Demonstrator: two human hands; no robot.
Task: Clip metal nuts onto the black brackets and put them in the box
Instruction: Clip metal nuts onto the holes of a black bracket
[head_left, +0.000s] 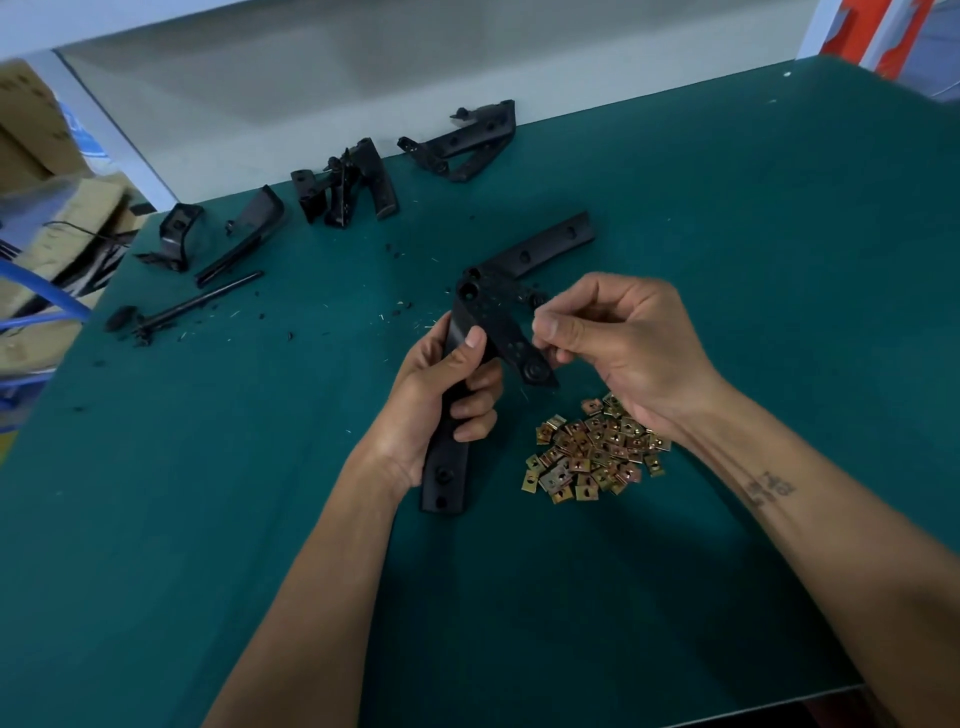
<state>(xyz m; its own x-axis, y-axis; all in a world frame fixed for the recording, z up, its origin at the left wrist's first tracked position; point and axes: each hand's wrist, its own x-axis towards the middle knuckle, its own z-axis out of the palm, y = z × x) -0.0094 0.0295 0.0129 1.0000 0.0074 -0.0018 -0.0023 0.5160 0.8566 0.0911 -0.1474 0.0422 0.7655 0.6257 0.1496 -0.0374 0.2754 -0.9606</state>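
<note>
A long black bracket (491, 312) is held above the green table (260, 467). My left hand (441, 400) grips its lower arm, thumb pressed on the face. My right hand (618, 343) has its fingers curled and pinched against the bracket's right edge near the lower tab; what they hold is hidden. A pile of several brass-coloured metal nuts (597, 452) lies on the table just below my right wrist. Other black brackets lie at the back: one (465, 143) by the wall, a cluster (345, 187) left of it, two more (176, 236) (244, 234) further left.
A thin black rod (182, 306) lies at the left among black shavings. Cardboard boxes (31, 130) and a blue tube (47, 296) sit beyond the table's left edge. A white wall panel runs along the back. The table's front edge is at the lower right.
</note>
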